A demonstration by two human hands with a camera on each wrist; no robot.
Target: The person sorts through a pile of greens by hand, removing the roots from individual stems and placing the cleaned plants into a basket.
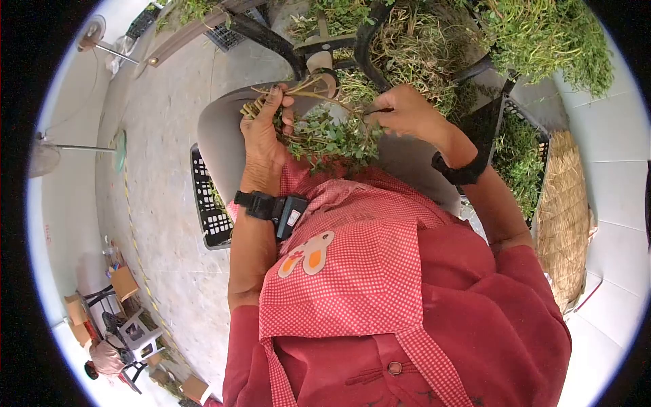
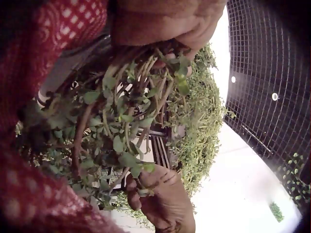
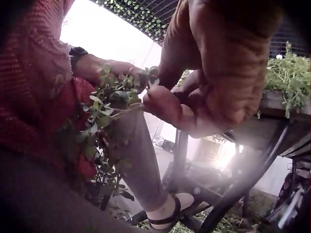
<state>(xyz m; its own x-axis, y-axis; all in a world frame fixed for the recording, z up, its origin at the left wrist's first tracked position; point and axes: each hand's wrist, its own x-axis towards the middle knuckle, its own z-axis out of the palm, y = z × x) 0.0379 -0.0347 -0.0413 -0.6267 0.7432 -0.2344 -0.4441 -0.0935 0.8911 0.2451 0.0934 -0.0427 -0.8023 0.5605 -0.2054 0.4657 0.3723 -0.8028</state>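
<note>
- Leafy bunch (image 1: 332,139): just beyond the apron (image 1: 352,271).
- Left hand (image 1: 266,125): beyond the apron, gripping the bunch's stems.
- Right hand (image 1: 412,117): apart from the left, beyond the apron, pinching one stem.
- Black crate (image 1: 215,227): left of the apron.

A straw mat (image 1: 561,217) (pale tan) beside a white wall (image 1: 616,176); a cardboard box (image 1: 124,283) near a stool (image 1: 141,334).
</note>
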